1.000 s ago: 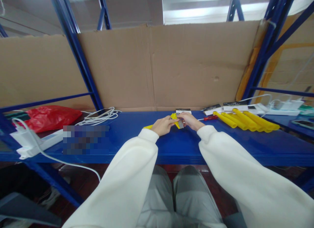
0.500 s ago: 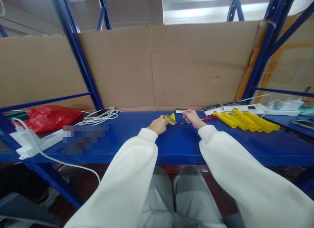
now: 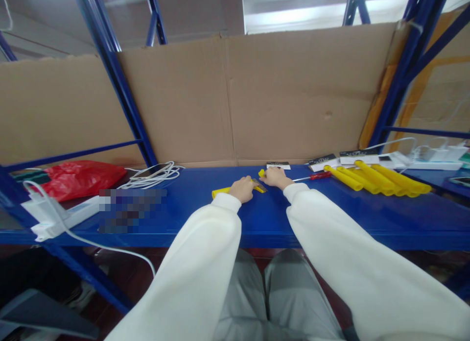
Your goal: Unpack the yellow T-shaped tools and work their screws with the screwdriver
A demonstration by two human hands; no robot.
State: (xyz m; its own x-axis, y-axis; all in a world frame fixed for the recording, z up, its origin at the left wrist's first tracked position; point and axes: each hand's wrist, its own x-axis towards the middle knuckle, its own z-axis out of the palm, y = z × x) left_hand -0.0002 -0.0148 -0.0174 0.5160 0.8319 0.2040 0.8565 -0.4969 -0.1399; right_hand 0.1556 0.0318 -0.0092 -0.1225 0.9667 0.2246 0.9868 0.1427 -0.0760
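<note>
My left hand [image 3: 242, 189] is closed around a yellow-handled scraper [image 3: 221, 192]. Its flat metal blade [image 3: 260, 186] sticks out past my fingers to the right. My right hand [image 3: 274, 177] is closed at the far side of the blade, its fingertips against a small yellow piece [image 3: 261, 173]. Whether that piece belongs to the scraper, and what else the fingers hold, is hidden. Just right of this hand lies a screwdriver [image 3: 320, 175] with a red handle, its shaft pointing left and partly covered by the hand.
Several yellow tubes [image 3: 382, 178] lie side by side on the blue shelf [image 3: 205, 218] at right. Behind them are black-and-white packets [image 3: 323, 161]; a smaller packet [image 3: 278, 165] lies behind my right hand. Left are a white cable coil [image 3: 157, 176], red bag [image 3: 86, 178] and power strip [image 3: 79, 211].
My right hand has moved left and down, from apart above the screwdriver shaft to the scraper's head. My left hand has shifted slightly right with the scraper. The view has turned a little.
</note>
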